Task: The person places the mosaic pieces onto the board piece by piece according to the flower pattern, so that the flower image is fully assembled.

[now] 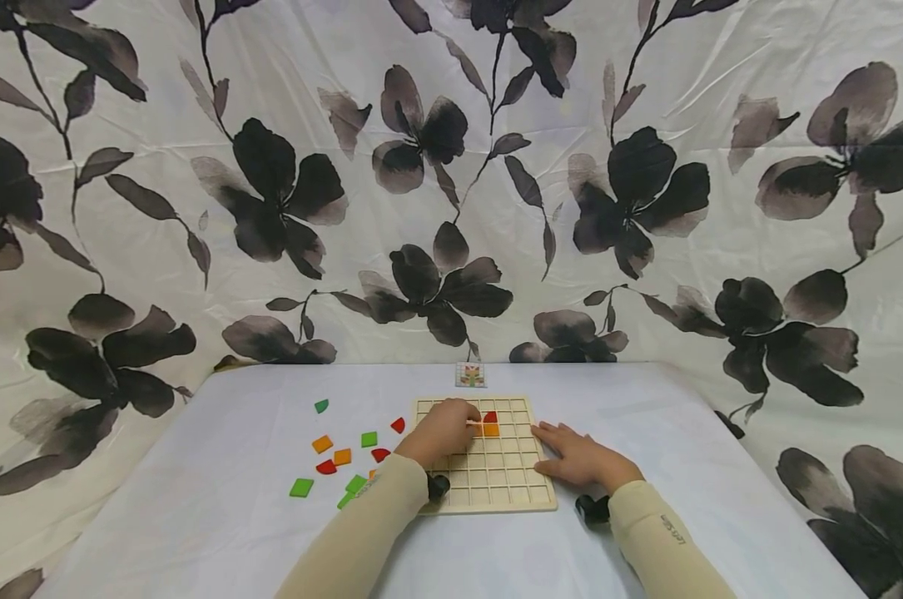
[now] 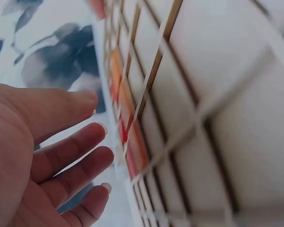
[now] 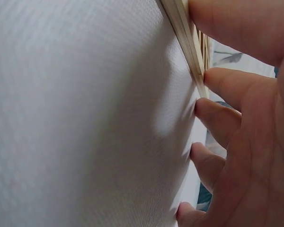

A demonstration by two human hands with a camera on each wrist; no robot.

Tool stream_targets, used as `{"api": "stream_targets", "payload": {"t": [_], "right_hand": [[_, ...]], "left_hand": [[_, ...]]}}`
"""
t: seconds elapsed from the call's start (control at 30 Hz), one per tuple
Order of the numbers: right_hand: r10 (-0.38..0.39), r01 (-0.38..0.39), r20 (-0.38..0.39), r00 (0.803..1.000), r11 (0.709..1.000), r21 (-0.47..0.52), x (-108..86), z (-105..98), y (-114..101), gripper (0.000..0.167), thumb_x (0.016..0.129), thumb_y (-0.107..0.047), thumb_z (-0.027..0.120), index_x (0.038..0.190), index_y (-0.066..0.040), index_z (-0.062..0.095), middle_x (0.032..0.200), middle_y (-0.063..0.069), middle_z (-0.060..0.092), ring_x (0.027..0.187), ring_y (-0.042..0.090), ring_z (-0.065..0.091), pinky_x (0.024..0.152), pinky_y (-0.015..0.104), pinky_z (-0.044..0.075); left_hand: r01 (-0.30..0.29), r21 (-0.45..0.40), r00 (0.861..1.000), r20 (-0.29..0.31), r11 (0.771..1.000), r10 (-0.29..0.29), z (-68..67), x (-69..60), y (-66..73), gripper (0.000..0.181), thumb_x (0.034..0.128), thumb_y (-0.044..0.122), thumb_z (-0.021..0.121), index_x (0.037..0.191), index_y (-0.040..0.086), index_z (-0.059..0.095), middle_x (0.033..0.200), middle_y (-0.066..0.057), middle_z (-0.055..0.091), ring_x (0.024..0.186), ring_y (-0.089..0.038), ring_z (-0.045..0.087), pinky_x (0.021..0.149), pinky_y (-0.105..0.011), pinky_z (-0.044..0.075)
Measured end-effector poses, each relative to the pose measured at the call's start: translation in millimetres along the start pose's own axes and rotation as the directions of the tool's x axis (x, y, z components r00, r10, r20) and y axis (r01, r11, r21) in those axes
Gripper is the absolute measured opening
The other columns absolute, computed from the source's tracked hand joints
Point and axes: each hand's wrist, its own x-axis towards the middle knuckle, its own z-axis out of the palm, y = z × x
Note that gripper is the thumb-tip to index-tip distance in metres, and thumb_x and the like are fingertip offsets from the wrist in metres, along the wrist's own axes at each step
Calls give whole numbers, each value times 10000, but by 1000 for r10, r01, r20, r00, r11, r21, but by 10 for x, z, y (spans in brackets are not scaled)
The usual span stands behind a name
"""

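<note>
A pale wooden grid board (image 1: 496,482) lies on the white table. Over its upper left part is my left hand (image 1: 445,428), its fingertips close to a red quarter-round tile (image 1: 490,417) and an orange square tile (image 1: 491,430) set in the grid. In the left wrist view, the left hand (image 2: 52,151) has loosely bent fingers with nothing visible between them; orange and red tiles (image 2: 138,158) show in the cells beside them. My right hand (image 1: 582,456) lies at the board's right edge. Its thumb and index finger touch the wooden side (image 3: 187,38) in the right wrist view.
Loose tiles lie left of the board: green ones (image 1: 301,487), orange squares (image 1: 321,444) and red pieces (image 1: 326,467), some partly behind the left sleeve. A small pattern card (image 1: 470,374) sits at the table's far edge, before a floral curtain (image 1: 436,208).
</note>
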Motion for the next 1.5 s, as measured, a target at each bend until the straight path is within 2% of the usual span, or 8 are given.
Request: {"api": "stream_targets", "payload": {"t": [0.1,0.3,0.5,0.67,0.83,1.0,1.23,1.5], "right_hand": [[0,0,-2,1000,1000,-1,-1,-5,7,703,910,-426,605,1513,-187,337,1596,73,269,1477,386,181,1117,679,145],[-4,4,-3,1000,1000,-7,-1,-3,20,712,908,-432,607,1513,-174,336,1595,79,269,1475,390,183,1116,677,150],[-8,8,-12,1000,1000,-4,-5,-4,11,720,905,-437,614,1513,-172,336,1594,85,271,1473,401,182,1110,683,154],[-24,24,-15,1000,1000,-14,-15,-5,13,711,915,-440,606,1513,-168,335,1591,90,276,1470,404,189,1110,680,161],[-34,34,-12,999,999,-10,-23,-4,16,710,919,-442,601,1514,-163,333,1591,98,272,1470,411,181,1106,686,156],[-38,38,-14,999,999,-10,-22,5,19,709,918,-442,601,1513,-163,334,1593,90,271,1470,410,181,1102,694,153],[-36,36,-15,999,999,-11,-21,4,22,709,919,-444,599,1515,-168,331,1595,84,268,1471,407,182,1104,691,154],[-32,32,-18,999,999,-9,-24,4,7,708,919,-440,600,1514,-167,331,1594,82,269,1472,403,182,1101,695,153]], "left_hand": [[29,-29,1000,-2,999,-29,-109,-80,-89,254,929,124,587,1150,70,699,1169,-79,683,1116,-256,610,960,-410,483],[88,-20,995,45,996,-87,-313,-262,-276,238,933,167,624,1143,87,700,1132,-66,675,1078,-244,605,942,-418,490],[134,14,987,90,991,-134,-467,-441,-439,201,920,142,629,1095,87,712,1034,-25,678,922,-171,582,897,-386,506],[165,14,979,121,986,-165,-546,-622,-575,175,898,105,626,1045,86,719,977,-24,671,763,-151,566,788,-341,525],[178,41,974,135,983,-182,-578,-782,-715,105,871,101,653,949,94,722,894,-1,662,750,-139,554,771,-325,512],[223,35,961,158,974,-226,-563,-922,-794,46,845,132,696,886,116,713,815,25,627,733,-145,539,712,-299,495],[237,26,958,162,971,-238,-487,-1039,-800,164,776,173,768,897,100,686,789,13,581,738,-156,517,671,-296,454],[253,21,957,141,967,-254,-434,-1099,-777,164,757,122,759,871,110,641,786,-10,559,746,-175,505,669,-307,445]]}}
